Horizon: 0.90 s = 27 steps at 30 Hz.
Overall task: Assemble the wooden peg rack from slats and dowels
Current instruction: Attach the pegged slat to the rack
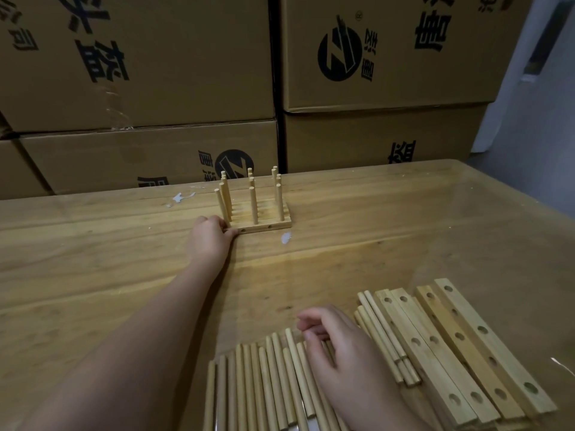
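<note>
The partly built peg rack (264, 227) stands at the far middle of the table, several slats side by side with upright dowels in three rows. Its front-left dowel (221, 206) leans to the left. My left hand (210, 239) reaches out to the rack's left end, thumb against the front slat and fingers curled at the base of the leaning dowel. My right hand (339, 349) hovers low over the loose dowels (264, 384) at the near edge, fingers loosely curled with nothing visibly in them. Spare drilled slats (460, 353) lie to its right.
The wooden table (93, 259) carries white smears (286, 237) just in front of the rack and another white smear (180, 197) to its left. Stacked cardboard boxes (140, 73) form a wall right behind the table's far edge. A pale floor (529, 104) shows at far right.
</note>
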Tool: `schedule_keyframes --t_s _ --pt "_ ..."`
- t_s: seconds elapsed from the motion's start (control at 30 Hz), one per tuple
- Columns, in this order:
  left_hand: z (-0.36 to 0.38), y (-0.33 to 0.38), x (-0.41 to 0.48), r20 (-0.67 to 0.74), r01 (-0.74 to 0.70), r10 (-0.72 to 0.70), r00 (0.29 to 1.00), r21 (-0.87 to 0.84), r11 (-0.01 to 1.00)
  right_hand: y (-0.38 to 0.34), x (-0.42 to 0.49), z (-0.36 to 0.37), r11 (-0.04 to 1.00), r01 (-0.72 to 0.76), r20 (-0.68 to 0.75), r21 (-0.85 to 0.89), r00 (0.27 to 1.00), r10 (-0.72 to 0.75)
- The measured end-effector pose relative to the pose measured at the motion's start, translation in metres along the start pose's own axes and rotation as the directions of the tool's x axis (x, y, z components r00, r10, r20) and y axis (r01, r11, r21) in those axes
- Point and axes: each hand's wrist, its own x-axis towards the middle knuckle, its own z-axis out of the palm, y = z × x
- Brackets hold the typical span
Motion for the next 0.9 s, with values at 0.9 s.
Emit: schedule_keyframes --t_s 0.9 --pt "-0.059 -0.017 -0.201 0.133 0.135 -0.075 0.988 -0.526 0.84 -0.033 -0.01 -0.035 0.684 -0.06 -0.09 -0.727 0.996 -0.009"
